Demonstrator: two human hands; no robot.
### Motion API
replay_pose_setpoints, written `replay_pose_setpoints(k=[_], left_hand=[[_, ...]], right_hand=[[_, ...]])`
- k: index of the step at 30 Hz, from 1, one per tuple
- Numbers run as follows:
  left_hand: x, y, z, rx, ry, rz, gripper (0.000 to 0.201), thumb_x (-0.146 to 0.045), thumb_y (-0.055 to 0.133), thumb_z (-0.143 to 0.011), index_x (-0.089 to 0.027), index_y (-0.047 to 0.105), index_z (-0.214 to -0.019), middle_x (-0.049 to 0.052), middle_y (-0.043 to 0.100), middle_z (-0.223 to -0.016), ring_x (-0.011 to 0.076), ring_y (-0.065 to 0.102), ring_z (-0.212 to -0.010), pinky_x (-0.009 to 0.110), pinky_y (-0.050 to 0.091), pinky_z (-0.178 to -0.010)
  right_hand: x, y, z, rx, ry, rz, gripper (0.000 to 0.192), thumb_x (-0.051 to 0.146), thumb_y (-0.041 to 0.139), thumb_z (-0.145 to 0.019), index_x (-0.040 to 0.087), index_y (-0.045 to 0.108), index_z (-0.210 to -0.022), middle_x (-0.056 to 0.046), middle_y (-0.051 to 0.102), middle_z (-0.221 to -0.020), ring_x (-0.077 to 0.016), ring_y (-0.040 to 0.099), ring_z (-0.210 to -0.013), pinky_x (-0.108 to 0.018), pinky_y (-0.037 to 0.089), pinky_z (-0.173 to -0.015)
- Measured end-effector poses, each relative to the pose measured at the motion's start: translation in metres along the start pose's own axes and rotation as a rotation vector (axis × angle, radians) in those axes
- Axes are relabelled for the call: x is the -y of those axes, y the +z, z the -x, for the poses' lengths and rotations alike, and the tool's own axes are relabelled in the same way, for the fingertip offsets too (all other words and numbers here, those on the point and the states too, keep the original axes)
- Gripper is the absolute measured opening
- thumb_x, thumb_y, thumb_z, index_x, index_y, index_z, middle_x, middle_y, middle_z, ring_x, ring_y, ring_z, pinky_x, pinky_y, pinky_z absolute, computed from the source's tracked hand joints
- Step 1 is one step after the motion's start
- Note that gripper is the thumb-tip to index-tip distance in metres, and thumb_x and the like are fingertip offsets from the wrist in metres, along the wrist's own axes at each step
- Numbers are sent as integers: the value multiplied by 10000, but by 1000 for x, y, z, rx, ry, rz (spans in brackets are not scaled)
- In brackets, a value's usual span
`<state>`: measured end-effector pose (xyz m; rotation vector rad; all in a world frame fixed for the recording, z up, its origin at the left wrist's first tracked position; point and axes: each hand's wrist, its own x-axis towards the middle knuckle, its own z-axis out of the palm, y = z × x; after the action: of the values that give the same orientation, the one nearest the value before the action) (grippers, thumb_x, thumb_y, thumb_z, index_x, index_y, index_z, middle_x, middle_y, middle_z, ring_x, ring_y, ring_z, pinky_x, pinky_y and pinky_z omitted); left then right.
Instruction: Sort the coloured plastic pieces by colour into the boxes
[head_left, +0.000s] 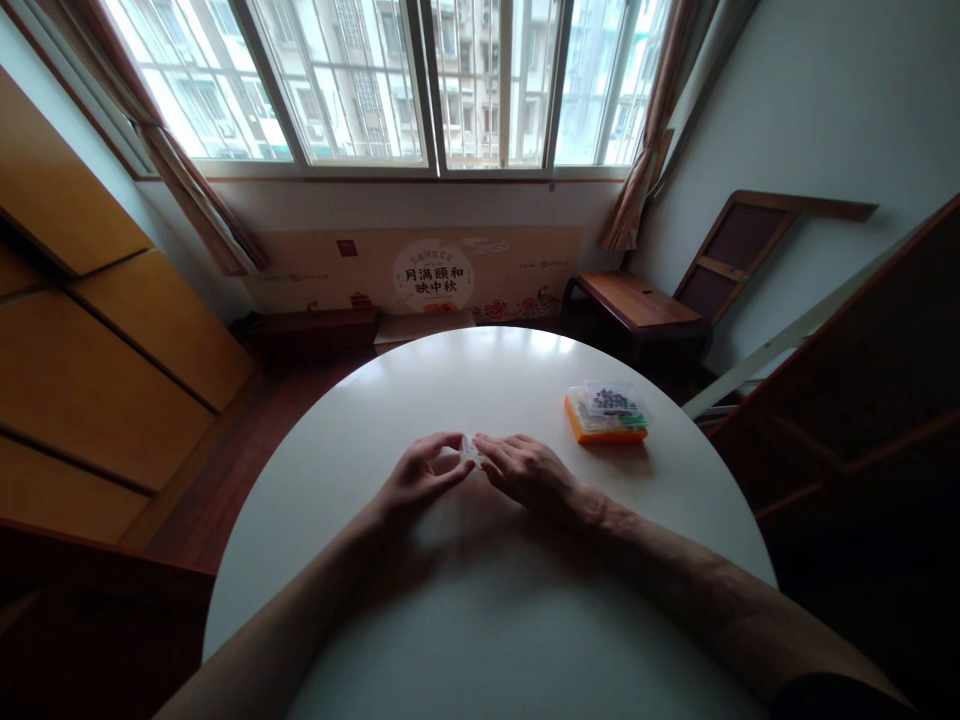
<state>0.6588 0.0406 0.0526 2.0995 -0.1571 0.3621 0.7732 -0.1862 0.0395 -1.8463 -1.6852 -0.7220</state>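
Observation:
Near the middle of the round white table, my left hand (425,472) pinches a small clear plastic piece (469,452) between thumb and fingers. My right hand (527,468) meets it from the other side, its fingertips closed on the same piece. The fingers cover part of the piece, so I cannot tell its exact kind. To the right of my right hand sits an orange box (611,436), apart from both hands. On top of it lies a clear case (616,399) with several small dark bits in it.
Both forearms rest over the round white table (360,430). A wooden bench (637,298) stands beyond it at the right, by the wall. A printed banner (315,270) runs under the window, and yellow cabinets (97,400) line the left.

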Motion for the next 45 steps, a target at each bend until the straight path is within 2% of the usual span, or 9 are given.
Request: replay_pose_setpoints(k=[10, 18, 24, 28, 31, 34, 38, 41, 45], left_hand=[[-4, 2, 0, 50, -67, 142, 385, -458, 778, -999, -178, 769, -1263, 101, 820, -1217, 266, 794, -1108, 384, 656, -1006], [-14, 3, -2, 68, -116, 229, 440, -535, 772, -987, -165, 782, -1225, 119, 824, -1216, 300, 795, -1141, 461, 668, -1055], [-14, 0, 0, 38, -100, 160, 466, -528, 771, -995, -172, 791, -1295, 143, 809, -1282, 333, 766, -1220, 479, 644, -1086], [-8, -3, 0, 4, -100, 134, 523, -548, 740, -1015, -177, 734, -1383, 165, 770, -1373, 331, 746, -1265, 475, 632, -1097], [-3, -6, -2, -63, -45, 77, 544, -544, 724, -1028, -187, 678, -1436, 166, 753, -1395, 314, 742, -1265, 469, 644, -1071], [-2, -9, -2, -117, 82, -43, 490, -491, 725, -1041, -195, 666, -1427, 156, 739, -1403, 297, 725, -1292, 473, 617, -1119], [-2, -12, -1, -103, 251, -251, 424, -402, 705, -1067, -226, 668, -1450, 143, 727, -1424, 288, 702, -1324, 480, 568, -1172], [-2, -12, 1, -96, 295, -392, 440, -385, 694, -1074, -261, 659, -1495, 132, 727, -1443, 293, 697, -1323, 483, 565, -1160], [-1, -13, 1, -80, 351, -477, 461, -387, 686, -1080, -273, 645, -1526, 124, 743, -1429, 286, 711, -1298, 463, 581, -1126]], right_hand=[[0, -1, 0, 47, -7, 9, 374, 133, 537, -1116, 113, 577, -1487, -179, 809, -1274, -271, 821, -1038, -407, 654, -902], [1, 1, 0, 100, 50, 13, 350, 151, 503, -1135, 138, 602, -1471, -168, 817, -1256, -261, 818, -1019, -394, 649, -923], [1, -1, 4, 76, 229, -124, 309, 217, 498, -1156, 171, 643, -1425, -136, 837, -1148, -242, 813, -962, -358, 643, -912], [-2, -4, 5, 16, 367, -282, 296, 251, 473, -1167, 221, 649, -1403, -101, 826, -1191, -230, 799, -1036, -343, 643, -931], [-7, -2, 7, -27, 402, -311, 240, 223, 523, -1124, 215, 678, -1307, -104, 808, -1175, -244, 766, -1076, -384, 635, -983], [-11, 2, 9, -28, 432, -335, 167, 195, 612, -1053, 221, 686, -1201, -86, 789, -1103, -244, 747, -1017, -388, 630, -962], [-12, 4, 10, -29, 488, -368, 218, 165, 640, -1003, 232, 675, -1207, -78, 772, -1118, -239, 746, -1012, -373, 625, -943], [-11, 4, 10, -18, 523, -374, 252, 152, 646, -985, 239, 673, -1220, -74, 770, -1128, -240, 743, -1012, -357, 621, -909], [-12, 5, 10, -14, 539, -377, 248, 154, 649, -980, 246, 677, -1209, -68, 776, -1135, -239, 742, -1012, -356, 610, -909]])
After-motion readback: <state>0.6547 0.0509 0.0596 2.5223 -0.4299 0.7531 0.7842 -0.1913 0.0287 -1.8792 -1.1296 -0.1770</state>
